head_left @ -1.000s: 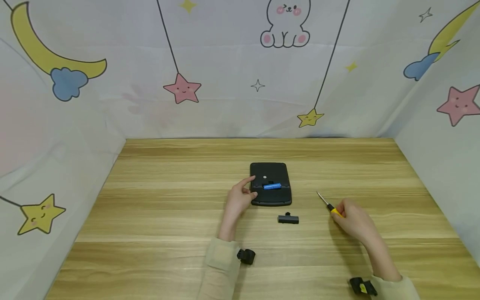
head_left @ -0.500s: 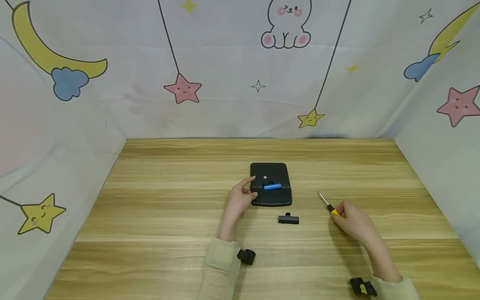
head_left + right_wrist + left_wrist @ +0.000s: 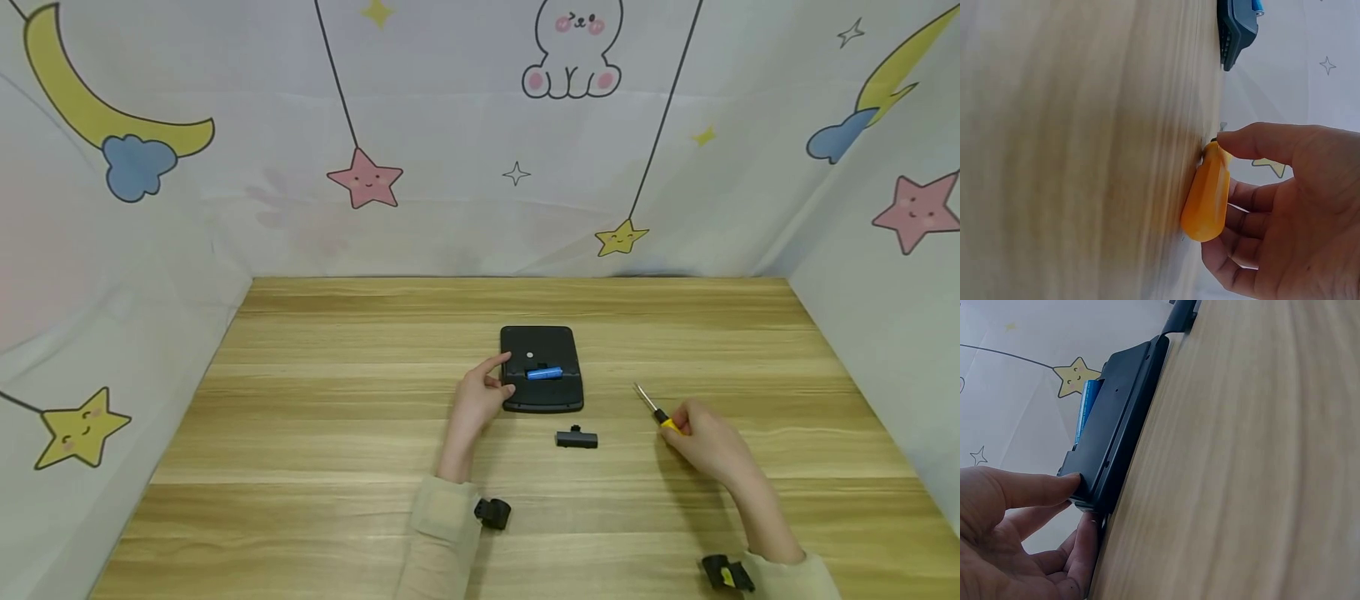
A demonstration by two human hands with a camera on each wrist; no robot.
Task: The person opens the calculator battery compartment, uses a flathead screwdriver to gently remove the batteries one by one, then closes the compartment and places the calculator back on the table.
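Observation:
A black device (image 3: 542,396) lies with its battery slot facing up, a blue battery (image 3: 544,373) in the slot. The left hand (image 3: 480,396) grips the device's left edge; in the left wrist view its thumb presses the upper face while other fingers lie at the side. To the right, the right hand (image 3: 708,437) holds a screwdriver by its yellow handle (image 3: 1205,200), thumb on top and fingers curled beneath. The screwdriver's metal shaft (image 3: 645,395) points up and left, toward the device. Between the hands lies a small dark cover (image 3: 577,439), just below the device.
The wooden table (image 3: 337,417) has a white printed cloth (image 3: 450,125) with stars, a moon and a bear behind it and at both sides. A black wrist camera (image 3: 492,513) sits at the left sleeve, another (image 3: 727,573) at the right sleeve.

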